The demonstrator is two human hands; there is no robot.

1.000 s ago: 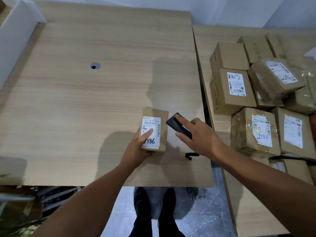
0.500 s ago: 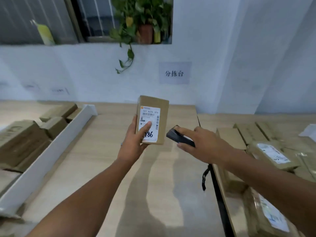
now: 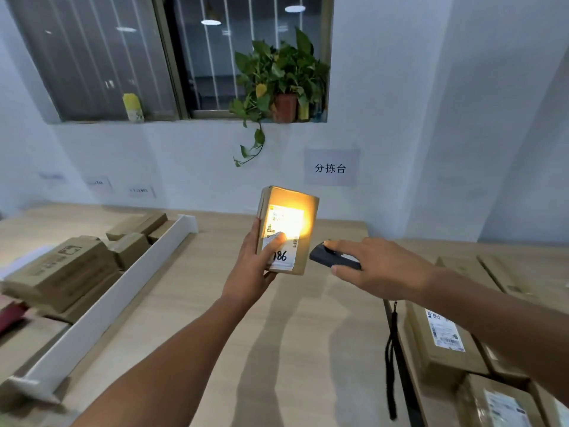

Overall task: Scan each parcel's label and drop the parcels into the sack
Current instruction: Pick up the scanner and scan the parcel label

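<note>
My left hand [image 3: 252,266] holds a small brown cardboard parcel [image 3: 303,248] upright above the wooden table [image 3: 215,303], thumb pressed on its white label. The label faces me and is lit by a bright yellow-orange glow. My right hand [image 3: 381,266] grips a black handheld scanner [image 3: 331,258] just right of the parcel, its front end pointing at the label, forefinger on top. A black wrist strap [image 3: 390,359] hangs below. No sack is in view.
Several labelled parcels [image 3: 443,340] lie on the adjoining table at the right. A white divider board [image 3: 101,306] runs along the left, with more brown boxes [image 3: 61,272] behind it. A wall sign [image 3: 331,167] and a potted plant [image 3: 277,75] are ahead.
The parcel was lifted off the table and held up in front of me. The view tilted up from the table to the wall. A yellow glow now lights the label.
</note>
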